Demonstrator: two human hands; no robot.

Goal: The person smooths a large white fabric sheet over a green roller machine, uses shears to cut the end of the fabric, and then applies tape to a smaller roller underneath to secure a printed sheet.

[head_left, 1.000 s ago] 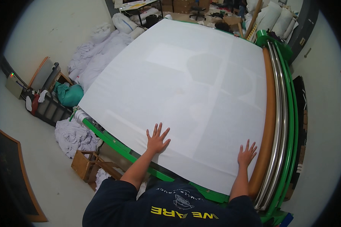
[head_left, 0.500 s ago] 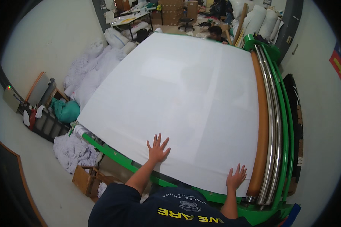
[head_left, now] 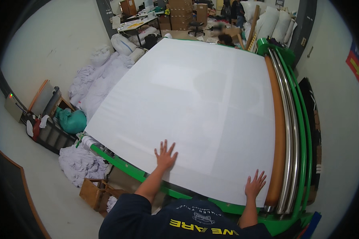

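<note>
A wide white sheet [head_left: 179, 103] lies stretched over the bed of a green-framed roller machine [head_left: 125, 165]. My left hand [head_left: 166, 156] rests flat on the sheet close to its near edge, fingers spread. Farther right, my right hand [head_left: 255, 185] also lies on the sheet with its fingers apart, beside the orange-brown roller [head_left: 276, 131]. Neither hand holds anything. Along that roller run shiny metal rollers [head_left: 289, 135], outside the sheet's right edge.
White cloth [head_left: 93, 83] is heaped along the left side, with another cloth pile [head_left: 81, 163] nearer. A teal bag [head_left: 71, 120] and a wooden stool [head_left: 93, 195] stand left. Another person [head_left: 226, 40] is low at the far edge. Cardboard boxes [head_left: 180, 14] stand behind.
My right hand has slid slightly right and forward on the sheet. My left hand stays nearly in place. The far person's head has dipped lower. The view has shifted a little.
</note>
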